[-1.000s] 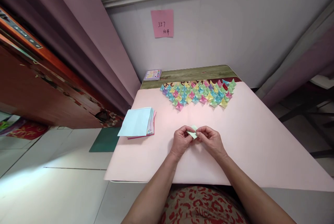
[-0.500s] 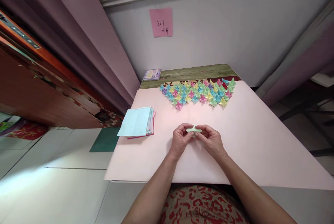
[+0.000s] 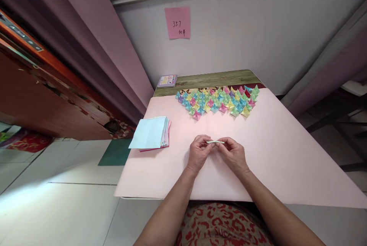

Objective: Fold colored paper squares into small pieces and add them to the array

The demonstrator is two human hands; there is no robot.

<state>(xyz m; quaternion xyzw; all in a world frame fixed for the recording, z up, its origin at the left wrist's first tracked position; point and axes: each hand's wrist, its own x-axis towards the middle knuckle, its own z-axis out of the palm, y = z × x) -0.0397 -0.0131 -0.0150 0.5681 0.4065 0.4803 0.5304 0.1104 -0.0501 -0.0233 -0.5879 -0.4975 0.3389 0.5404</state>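
A small pale green folded paper (image 3: 215,142) is pinched between both my hands above the pink table cover. From the left, my left hand (image 3: 200,151) grips it with thumb and fingers closed. My right hand (image 3: 233,154) holds its other end the same way, thumb towards me. The paper shows as a thin, nearly edge-on strip; the fingers hide part of it. Beyond my hands, several colourful folded paper pieces (image 3: 213,100) are grouped in rows near the table's far side.
A stack of paper sheets (image 3: 149,133), light blue on top, lies at the table's left. Small printed cards (image 3: 167,80) sit at the far left corner. A pink note (image 3: 177,23) hangs on the wall behind. A curtain (image 3: 114,39) borders the left side.
The green paper has tipped from showing its pointed folded face to a thin edge-on strip. Both hands stay in nearly the same place, still holding it.
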